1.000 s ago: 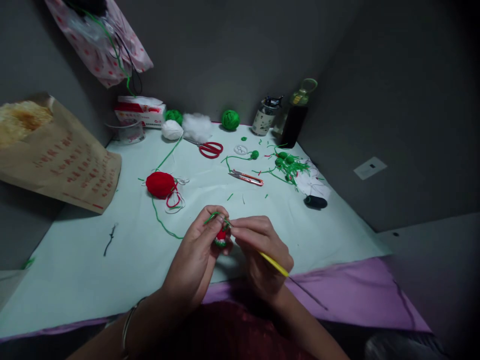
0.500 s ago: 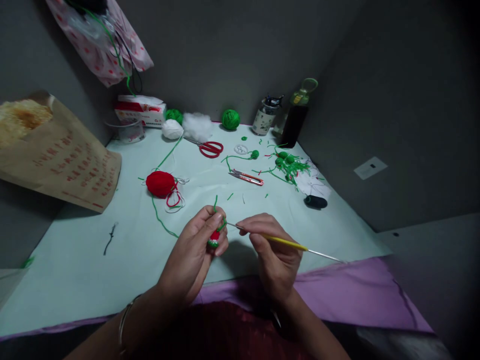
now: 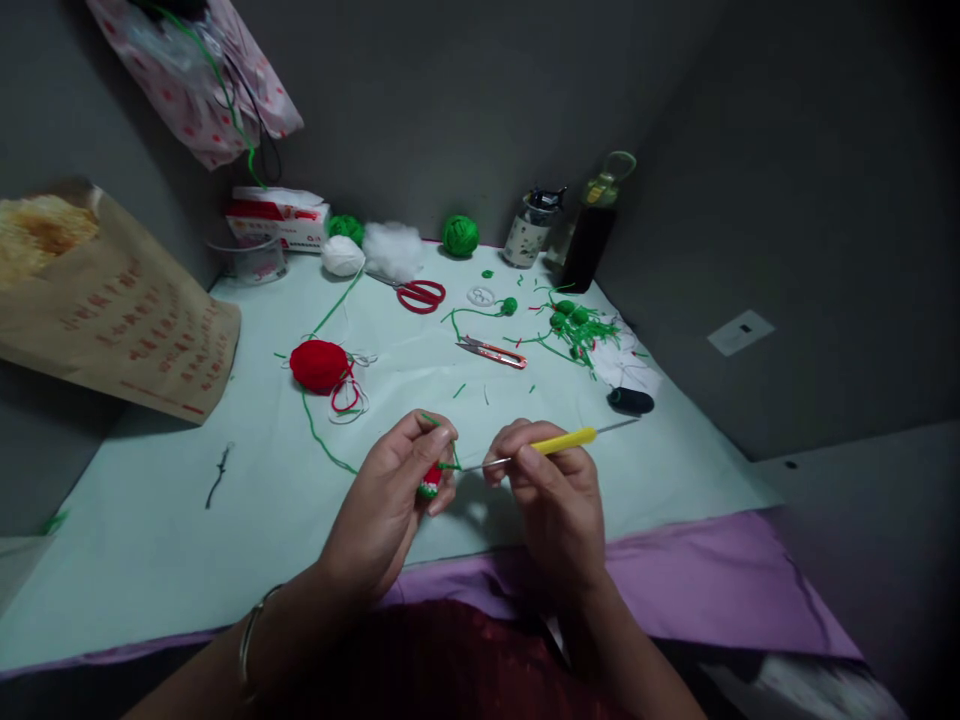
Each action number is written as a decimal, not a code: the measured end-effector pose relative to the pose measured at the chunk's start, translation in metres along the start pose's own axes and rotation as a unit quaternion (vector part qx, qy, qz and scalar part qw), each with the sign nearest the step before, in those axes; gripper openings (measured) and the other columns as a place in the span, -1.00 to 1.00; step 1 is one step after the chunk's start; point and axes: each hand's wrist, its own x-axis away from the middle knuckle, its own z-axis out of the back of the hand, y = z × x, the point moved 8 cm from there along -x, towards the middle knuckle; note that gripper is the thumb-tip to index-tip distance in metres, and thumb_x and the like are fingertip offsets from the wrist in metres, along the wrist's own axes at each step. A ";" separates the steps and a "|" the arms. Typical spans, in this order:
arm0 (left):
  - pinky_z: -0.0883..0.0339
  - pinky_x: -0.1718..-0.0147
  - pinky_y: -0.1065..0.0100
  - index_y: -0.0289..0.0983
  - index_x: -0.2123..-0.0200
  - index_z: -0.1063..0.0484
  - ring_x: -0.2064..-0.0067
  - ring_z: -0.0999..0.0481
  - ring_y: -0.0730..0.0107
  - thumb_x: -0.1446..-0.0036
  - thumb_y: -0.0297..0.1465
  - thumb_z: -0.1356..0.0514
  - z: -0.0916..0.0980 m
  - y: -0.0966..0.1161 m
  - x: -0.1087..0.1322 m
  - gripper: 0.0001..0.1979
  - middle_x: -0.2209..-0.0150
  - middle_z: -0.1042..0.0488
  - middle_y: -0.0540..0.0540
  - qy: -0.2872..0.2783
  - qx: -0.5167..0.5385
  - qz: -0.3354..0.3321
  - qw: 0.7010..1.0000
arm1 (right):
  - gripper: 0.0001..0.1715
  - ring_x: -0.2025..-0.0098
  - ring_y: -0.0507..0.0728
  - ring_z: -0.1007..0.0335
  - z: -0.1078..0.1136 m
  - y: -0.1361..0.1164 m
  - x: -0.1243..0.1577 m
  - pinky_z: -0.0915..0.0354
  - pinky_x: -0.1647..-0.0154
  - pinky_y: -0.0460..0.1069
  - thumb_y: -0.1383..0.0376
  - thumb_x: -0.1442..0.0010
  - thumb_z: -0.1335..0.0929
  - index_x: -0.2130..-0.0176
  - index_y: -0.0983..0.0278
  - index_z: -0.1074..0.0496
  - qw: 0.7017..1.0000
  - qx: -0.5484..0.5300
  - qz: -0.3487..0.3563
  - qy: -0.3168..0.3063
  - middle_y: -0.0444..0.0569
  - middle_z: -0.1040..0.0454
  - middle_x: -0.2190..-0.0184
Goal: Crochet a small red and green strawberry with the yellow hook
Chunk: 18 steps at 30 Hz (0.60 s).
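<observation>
Between the thumb and fingers of my left hand [image 3: 394, 490] is a small red, white and green crochet piece [image 3: 430, 482]. My right hand [image 3: 555, 490] is closed around a crochet hook with a yellow handle [image 3: 564, 441]. The metal tip points left and meets green yarn [image 3: 450, 466] beside the piece. Farther left, a green strand [image 3: 319, 437] runs over the table toward my left hand. A red yarn ball [image 3: 321, 366] lies beyond it.
Thread snips [image 3: 491, 352] and red-handled scissors [image 3: 420, 295] lie beyond my hands. At the right are green crocheted pieces [image 3: 577, 325], a black object [image 3: 631, 401] and a dark bottle [image 3: 590, 235]. A paper bag [image 3: 157, 320] stands left; a green yarn ball [image 3: 460, 236] sits at the back.
The hook's tip has shifted slightly down, and its back end has swung upward as my right hand turned. Green yarn now stretches from the piece to the tip. My left hand has barely moved.
</observation>
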 end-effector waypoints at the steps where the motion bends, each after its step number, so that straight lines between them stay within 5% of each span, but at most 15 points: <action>1: -0.11 0.58 0.49 -0.27 0.35 -0.42 0.51 -0.20 0.55 -0.25 -0.29 -0.31 0.001 -0.001 0.000 -0.80 0.45 -0.27 0.07 0.008 -0.017 -0.022 1.000 | -0.86 0.42 0.05 -0.46 -0.005 -0.003 0.002 -0.44 0.41 -0.03 0.32 -0.30 -0.38 0.26 0.22 -0.59 0.999 0.028 0.018 -0.013 -0.09 -0.53 0.43; 3: -0.16 0.53 0.47 -0.23 0.32 -0.41 0.48 -0.25 0.51 -0.27 -0.27 -0.29 0.002 -0.003 0.001 -0.81 0.45 -0.31 0.07 0.021 -0.050 -0.058 0.997 | -0.80 0.31 0.09 -0.52 -0.014 -0.013 0.009 -0.49 0.31 0.01 0.38 -0.32 -0.37 0.16 0.17 -0.61 0.984 0.150 0.093 -0.024 -0.06 -0.58 0.33; 5: -0.20 0.47 0.47 -0.22 0.32 -0.40 0.45 -0.28 0.49 -0.26 -0.27 -0.30 0.001 -0.006 0.002 -0.81 0.44 -0.34 0.07 0.021 -0.067 -0.076 0.995 | -0.67 0.16 0.13 -0.55 -0.024 -0.026 0.021 -0.53 0.18 0.07 0.45 -0.32 -0.36 0.03 0.14 -0.60 0.935 0.295 0.197 -0.020 0.00 -0.60 0.19; 8: -0.21 0.48 0.47 -0.22 0.33 -0.38 0.46 -0.25 0.50 -0.26 -0.24 -0.30 -0.002 -0.011 0.004 -0.79 0.46 -0.33 0.07 0.005 -0.063 -0.066 0.996 | -0.58 0.03 0.18 -0.54 -0.032 -0.032 0.033 -0.54 0.12 0.10 0.48 -0.31 -0.36 -0.08 0.16 -0.57 0.891 0.355 0.283 -0.019 0.08 -0.58 0.04; 13: -0.15 0.59 0.52 -0.19 0.26 -0.38 0.46 -0.24 0.50 -0.32 -0.21 -0.25 0.000 -0.015 0.002 -0.80 0.43 -0.30 0.07 -0.003 -0.052 -0.033 0.998 | -0.68 0.17 0.11 -0.57 -0.016 -0.017 0.015 -0.55 0.20 0.05 0.47 -0.32 -0.36 0.06 0.13 -0.60 0.970 0.191 0.148 -0.021 -0.04 -0.63 0.18; 18: -0.17 0.58 0.49 -0.20 0.28 -0.38 0.47 -0.28 0.50 -0.31 -0.20 -0.26 0.007 -0.009 0.002 -0.79 0.45 -0.29 0.07 0.025 -0.057 -0.063 0.996 | -0.74 0.32 0.06 -0.55 -0.010 -0.013 0.012 -0.54 0.30 0.01 0.41 -0.38 -0.30 0.10 0.19 -0.57 0.986 0.139 0.096 -0.007 -0.05 -0.60 0.25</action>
